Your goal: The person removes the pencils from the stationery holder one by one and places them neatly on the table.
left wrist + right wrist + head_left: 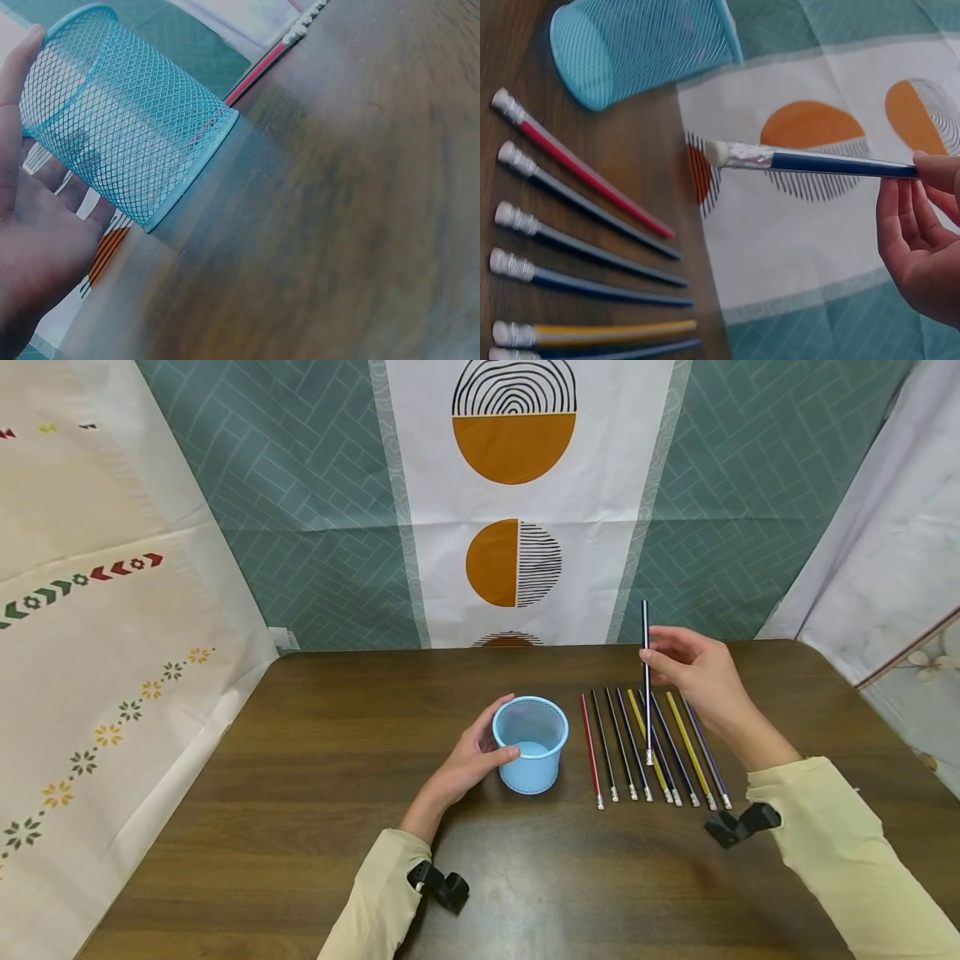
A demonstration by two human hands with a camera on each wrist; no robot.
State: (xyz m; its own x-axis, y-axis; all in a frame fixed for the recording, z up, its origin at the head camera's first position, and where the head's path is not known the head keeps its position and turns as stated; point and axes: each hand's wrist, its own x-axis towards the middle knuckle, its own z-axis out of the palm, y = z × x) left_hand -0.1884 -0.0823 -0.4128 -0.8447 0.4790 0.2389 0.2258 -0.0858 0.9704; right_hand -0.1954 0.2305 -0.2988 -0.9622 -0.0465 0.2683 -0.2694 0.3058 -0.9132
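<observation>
A light blue mesh pencil cup (531,768) stands upright on the table, its inside bare in the head view. My left hand (472,752) grips it from the left, thumb on the near side and fingers round the back. Between thumb and fingers, my right hand (693,672) pinches a dark blue striped pencil (825,163) above the table. That pencil hangs nearly vertical, its white eraser end down. Below and around it lies a row of several pencils, among them a red pencil (592,752) nearest the cup and a yellow pencil (690,747) toward the right, erasers facing me.
The brown wooden table (300,777) reaches back to a green and white patterned cloth (330,527). Pale printed cloths hang at left and right. Each sleeve carries a black wrist mount (442,887).
</observation>
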